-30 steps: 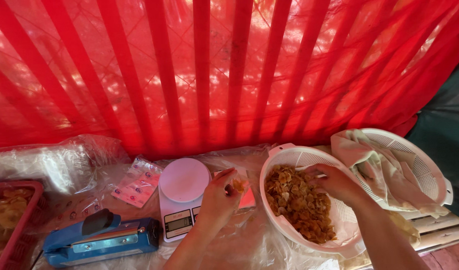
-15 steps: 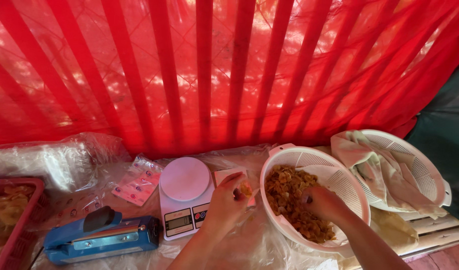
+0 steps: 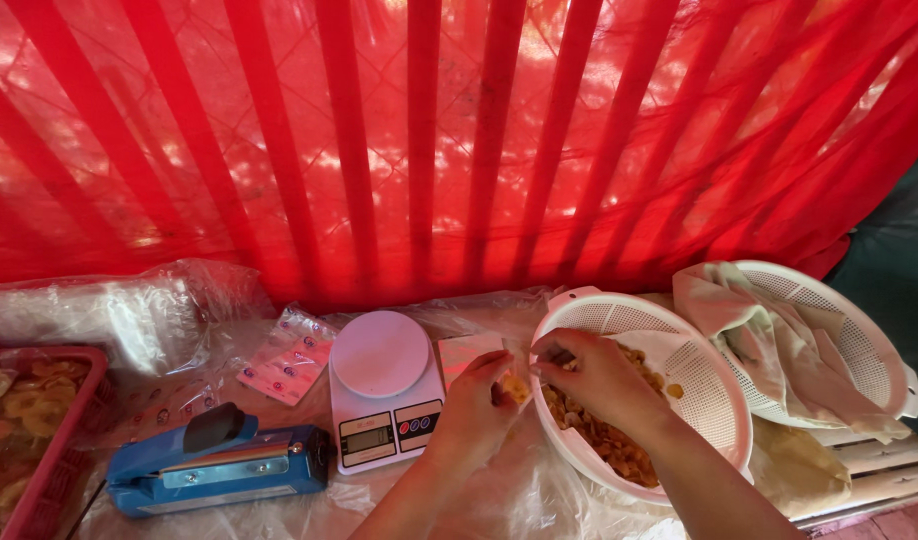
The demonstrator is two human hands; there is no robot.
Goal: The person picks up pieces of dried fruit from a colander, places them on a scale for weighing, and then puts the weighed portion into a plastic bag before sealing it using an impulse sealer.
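At far left a red tray of chips is lying beside a blue heat sealer and white scale; the left hand is pinching a small bag, the right hand pinching chips over the white colander.

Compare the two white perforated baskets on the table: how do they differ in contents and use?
The near basket holds golden fried snack pieces, and the right hand reaches into it; the far basket holds only a crumpled cloth and is untouched. Both are round, white and perforated.
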